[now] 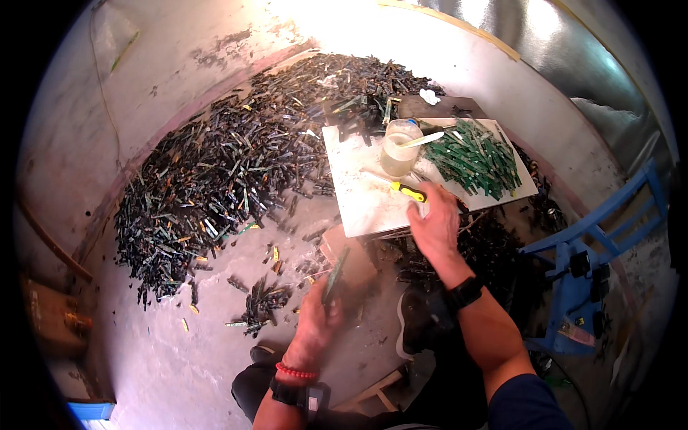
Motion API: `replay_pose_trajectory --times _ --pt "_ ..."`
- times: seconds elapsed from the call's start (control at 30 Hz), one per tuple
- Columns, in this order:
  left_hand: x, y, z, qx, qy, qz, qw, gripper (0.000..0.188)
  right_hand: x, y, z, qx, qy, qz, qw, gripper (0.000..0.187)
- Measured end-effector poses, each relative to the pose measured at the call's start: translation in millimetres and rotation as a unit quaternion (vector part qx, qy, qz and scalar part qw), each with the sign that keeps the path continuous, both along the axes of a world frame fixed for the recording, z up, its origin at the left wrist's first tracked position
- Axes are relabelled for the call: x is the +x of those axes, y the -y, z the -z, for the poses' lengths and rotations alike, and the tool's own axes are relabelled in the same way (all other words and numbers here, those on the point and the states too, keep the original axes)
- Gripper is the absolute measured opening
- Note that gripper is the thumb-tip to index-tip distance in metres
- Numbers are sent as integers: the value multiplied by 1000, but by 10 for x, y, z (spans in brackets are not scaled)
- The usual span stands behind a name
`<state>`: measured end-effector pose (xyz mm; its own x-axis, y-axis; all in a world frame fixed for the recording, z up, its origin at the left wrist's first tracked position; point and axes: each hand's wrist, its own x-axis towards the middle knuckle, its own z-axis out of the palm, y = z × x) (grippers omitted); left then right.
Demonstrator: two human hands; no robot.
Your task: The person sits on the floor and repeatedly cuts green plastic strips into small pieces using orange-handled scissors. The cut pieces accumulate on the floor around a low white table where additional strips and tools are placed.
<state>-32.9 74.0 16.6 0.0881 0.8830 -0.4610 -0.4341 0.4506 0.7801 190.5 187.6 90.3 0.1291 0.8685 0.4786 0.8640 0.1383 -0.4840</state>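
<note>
Your hands are apart. Your left hand point(315, 315) is closed on a green strip point(336, 274) that points up and away from you, above the floor point(186, 358) and near the desk point(352, 208). Your right hand point(438, 223) is over the desk's near edge, thumb and fingers at the rear end of a yellow knife point(408, 191) whose tip points left; I cannot tell whether they grip it. Just past the knife stands an upright jar point(399, 154) of cloudy liquid, with a pale stick point(423, 140) slanting beside it. Right of the jar lies a heap point(476, 159) of green strips. Farther out, a dark pile point(215, 193) spreads over the floor left of and behind the desk, with a small clump point(264, 304) nearer your left hand. A blue chair point(562, 287) stands to the right.
</note>
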Motion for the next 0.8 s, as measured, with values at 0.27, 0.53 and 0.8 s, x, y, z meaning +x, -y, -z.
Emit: replay_pose_trajectory --times 0.27,0.53,0.8 --pt "-30 -25 -201 -72 199 43 976 50 344 -253 337 -81 136 27 987 41" --pt "-48 -30 -248 -66 217 50 973 50 157 -95 11 -72 -182 -95 976 25" --pt "9 -19 -288 -42 155 30 987 47 56 257 -244 -76 -579 -170 794 18"
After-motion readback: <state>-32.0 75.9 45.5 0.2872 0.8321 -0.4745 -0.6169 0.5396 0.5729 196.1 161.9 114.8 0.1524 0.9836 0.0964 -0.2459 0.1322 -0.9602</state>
